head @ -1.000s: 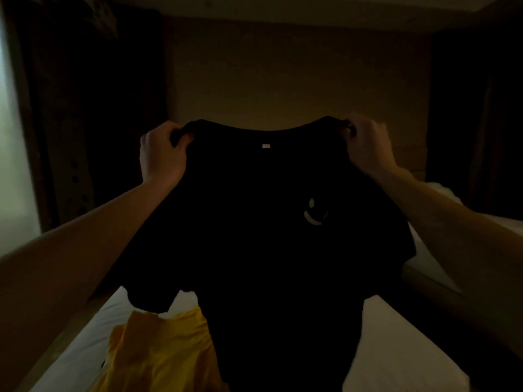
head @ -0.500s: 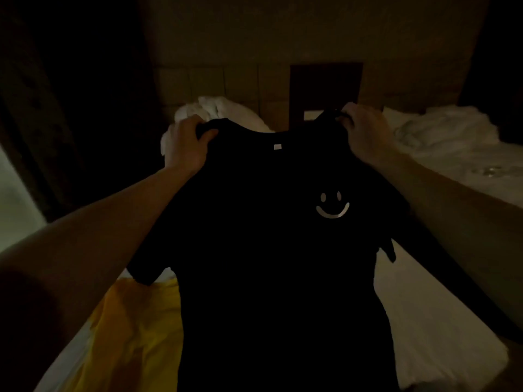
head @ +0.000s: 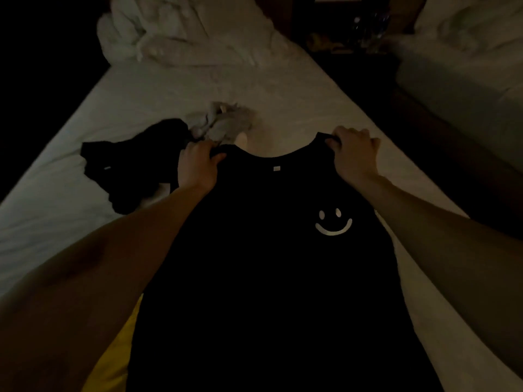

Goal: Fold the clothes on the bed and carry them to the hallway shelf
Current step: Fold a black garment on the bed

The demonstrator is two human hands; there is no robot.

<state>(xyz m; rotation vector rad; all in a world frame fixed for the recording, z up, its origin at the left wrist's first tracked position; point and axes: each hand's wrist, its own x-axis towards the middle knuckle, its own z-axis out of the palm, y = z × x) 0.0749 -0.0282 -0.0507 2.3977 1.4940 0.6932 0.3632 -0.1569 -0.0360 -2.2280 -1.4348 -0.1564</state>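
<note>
Bed point(head: 175, 89): white-sheeted mattress filling the head view; a second bed point(head: 464, 69) stands well apart at upper right, across a dark gap.
Duvet point(head: 175, 32): crumpled white bulk at the far end of the bed.
Black T-shirt point(head: 271, 264): the garment in hand, spread front-up along the near half of the bed, collar away from the viewer, smiley print point(head: 333, 223) on the chest; the hem runs out of view.
Yellow garment point(head: 113, 360): partly under the T-shirt's lower left edge, beneath the left forearm.
Dark garment point(head: 133, 162): unfolded, just left of the left hand.
Grey garment point(head: 223, 123): crumpled heap just beyond the left hand.
Left hand point(head: 198, 165): fingers and thumb pinched on the T-shirt's left shoulder.
Right hand point(head: 355, 154): fingers curled, clamped on the right shoulder seam.
Step in hand: laying the T-shirt flat for folding; none of the clothes look folded yet, so the task appears early.
Next move (judgement): release the shoulders, smooth the body flat, then turn sleeves and sides inward; the yellow garment beneath may drag along.
Change from the earlier frames: a second ago the T-shirt hung in the air from both hands before the wall; now it lies on the sheet, the view tipped downward, with both grips unchanged.
</note>
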